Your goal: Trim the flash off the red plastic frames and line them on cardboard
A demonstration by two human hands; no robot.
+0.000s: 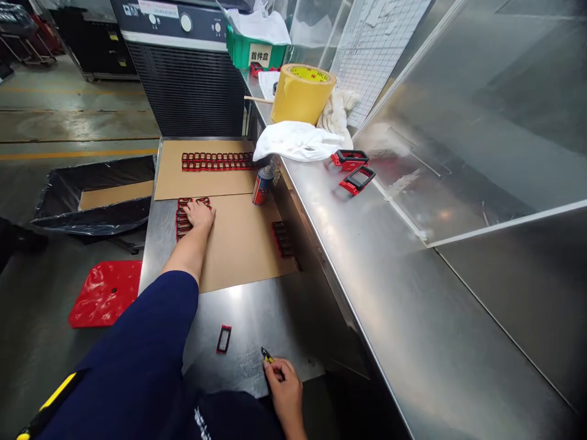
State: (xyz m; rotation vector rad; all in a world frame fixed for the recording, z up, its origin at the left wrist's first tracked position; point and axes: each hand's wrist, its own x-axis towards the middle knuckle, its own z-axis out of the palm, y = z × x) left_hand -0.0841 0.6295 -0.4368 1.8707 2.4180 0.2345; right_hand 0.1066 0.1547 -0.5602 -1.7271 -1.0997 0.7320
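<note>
The left arm [186, 253] stretches well forward — left hand [200, 215] palm down — while the right hand [286, 388] sits well back, curled into a pinch.

Cool, fairly even light seems to come from above, burning a pale glare into the steel worktop [241, 305] and white glints onto the red stool [101, 308]. Deep shadow fills the space below the raised shelf [389, 305] – nearly black at the bottom. Wide-angle stretching slants the edges; distant machinery [92, 36] looks soft – the upper right corner darkens.
</note>
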